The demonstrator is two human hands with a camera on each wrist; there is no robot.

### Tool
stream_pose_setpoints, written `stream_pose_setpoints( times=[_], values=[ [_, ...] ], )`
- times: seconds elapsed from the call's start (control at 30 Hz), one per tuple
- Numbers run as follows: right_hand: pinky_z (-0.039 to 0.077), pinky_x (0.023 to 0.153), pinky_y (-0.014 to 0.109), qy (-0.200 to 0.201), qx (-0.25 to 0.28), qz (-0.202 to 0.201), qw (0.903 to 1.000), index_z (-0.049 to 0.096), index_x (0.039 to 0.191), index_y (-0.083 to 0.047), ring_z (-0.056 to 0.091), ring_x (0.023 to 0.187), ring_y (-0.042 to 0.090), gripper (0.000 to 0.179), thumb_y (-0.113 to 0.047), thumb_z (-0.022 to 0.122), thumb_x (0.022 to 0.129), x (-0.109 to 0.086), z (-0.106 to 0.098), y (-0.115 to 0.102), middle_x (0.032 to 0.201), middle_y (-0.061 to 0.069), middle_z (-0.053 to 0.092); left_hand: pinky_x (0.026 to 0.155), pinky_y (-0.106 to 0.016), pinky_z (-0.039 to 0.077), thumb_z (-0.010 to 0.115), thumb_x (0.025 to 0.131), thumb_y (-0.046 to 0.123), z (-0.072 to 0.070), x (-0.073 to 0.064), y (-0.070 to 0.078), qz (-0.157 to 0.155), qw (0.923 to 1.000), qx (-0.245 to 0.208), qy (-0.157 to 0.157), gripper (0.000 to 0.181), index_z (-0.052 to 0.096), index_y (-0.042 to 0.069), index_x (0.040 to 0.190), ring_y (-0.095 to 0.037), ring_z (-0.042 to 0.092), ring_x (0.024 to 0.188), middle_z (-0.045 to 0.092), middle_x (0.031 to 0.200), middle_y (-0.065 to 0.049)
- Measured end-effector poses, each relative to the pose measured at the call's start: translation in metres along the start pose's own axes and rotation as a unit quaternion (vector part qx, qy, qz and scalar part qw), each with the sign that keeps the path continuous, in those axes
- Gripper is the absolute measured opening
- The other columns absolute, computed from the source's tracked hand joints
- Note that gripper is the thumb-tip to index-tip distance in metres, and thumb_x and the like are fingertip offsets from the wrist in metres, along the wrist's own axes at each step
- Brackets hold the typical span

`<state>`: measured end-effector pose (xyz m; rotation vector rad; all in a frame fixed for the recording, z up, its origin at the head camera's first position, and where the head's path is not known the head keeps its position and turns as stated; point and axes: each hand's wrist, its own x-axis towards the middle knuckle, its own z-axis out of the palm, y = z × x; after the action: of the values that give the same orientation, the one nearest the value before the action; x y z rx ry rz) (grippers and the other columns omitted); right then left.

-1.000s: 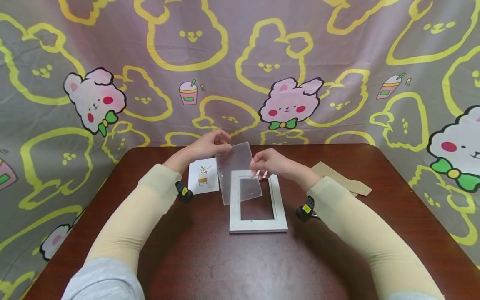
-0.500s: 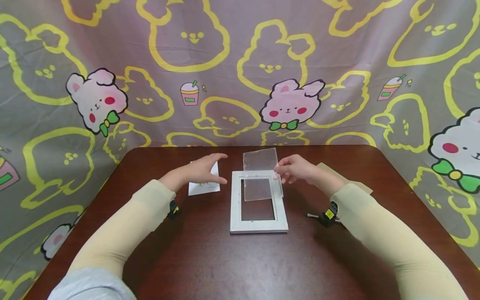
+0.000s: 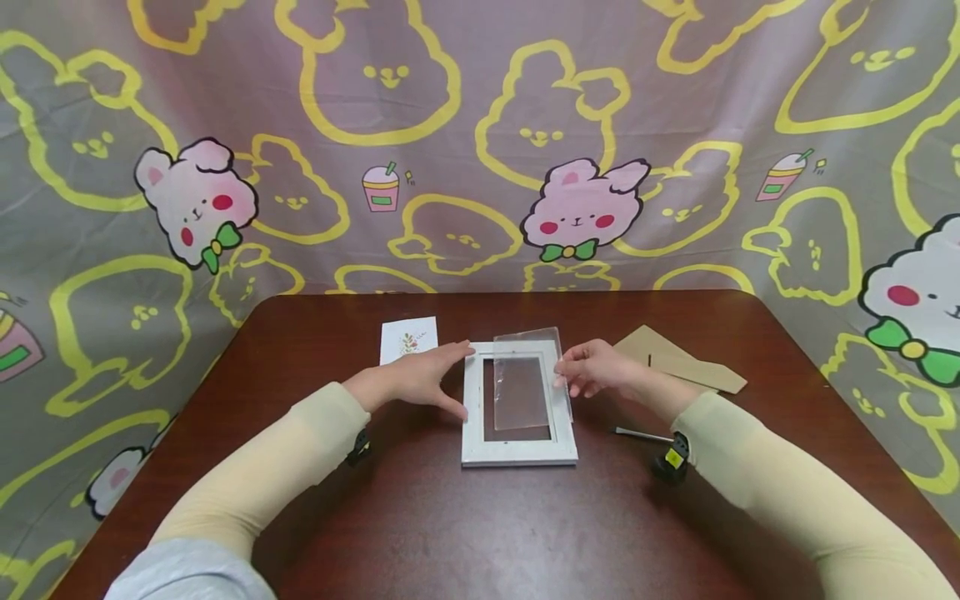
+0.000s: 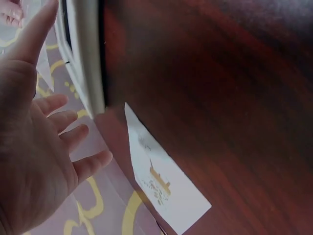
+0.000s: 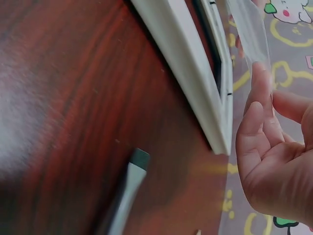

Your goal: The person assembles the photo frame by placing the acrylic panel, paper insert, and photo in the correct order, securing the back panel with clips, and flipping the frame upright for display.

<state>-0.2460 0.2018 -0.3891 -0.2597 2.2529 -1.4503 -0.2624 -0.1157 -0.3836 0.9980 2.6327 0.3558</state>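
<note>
Here, the transparent sheet (image 3: 522,385) hangs over the picture frame (image 3: 517,452), pinched by the right hand (image 3: 602,367); the left hand (image 3: 421,377) spreads, empty, at the frame's left.

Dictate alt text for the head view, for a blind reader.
A person's right hand holds a clear sheet over a white picture frame on a brown table; the left hand is spread at the frame's left edge. A printed card lies left, tan board right.
</note>
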Motion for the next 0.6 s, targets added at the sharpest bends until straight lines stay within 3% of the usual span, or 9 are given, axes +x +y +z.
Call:
stream_pose_setpoints(
  times=[0.33, 0.6],
  values=[
    [0.042, 0.052, 0.024, -0.011, 0.02, 0.01, 0.9997, 0.064, 0.097, 0.005, 0.059, 0.056, 0.011, 0.016, -0.01, 0.06, 0.096, 0.004, 0.011, 0.006, 0.079, 0.007, 0.072, 0.108, -0.043, 0.032, 0.076, 0.071, 0.064, 0.008, 0.003, 0.003, -0.042, 0.9983, 0.037, -0.014, 0.113, 0.021, 0.013, 0.155, -0.021, 0.022, 0.144, 0.022, 0.158, -0.009],
    [0.04, 0.05, 0.023, -0.012, 0.02, 0.016, 0.9996, 0.065, 0.101, 0.006, 0.057, 0.054, 0.009, 0.017, -0.009, 0.059, 0.096, 0.009, 0.014, 0.007, 0.079, 0.006, 0.072, 0.109, -0.041, 0.031, 0.077, 0.071, 0.063, 0.006, 0.004, 0.006, -0.038, 0.9983, 0.041, -0.016, 0.113, 0.023, 0.009, 0.154, -0.023, 0.024, 0.143, 0.026, 0.157, -0.011]
  ],
)
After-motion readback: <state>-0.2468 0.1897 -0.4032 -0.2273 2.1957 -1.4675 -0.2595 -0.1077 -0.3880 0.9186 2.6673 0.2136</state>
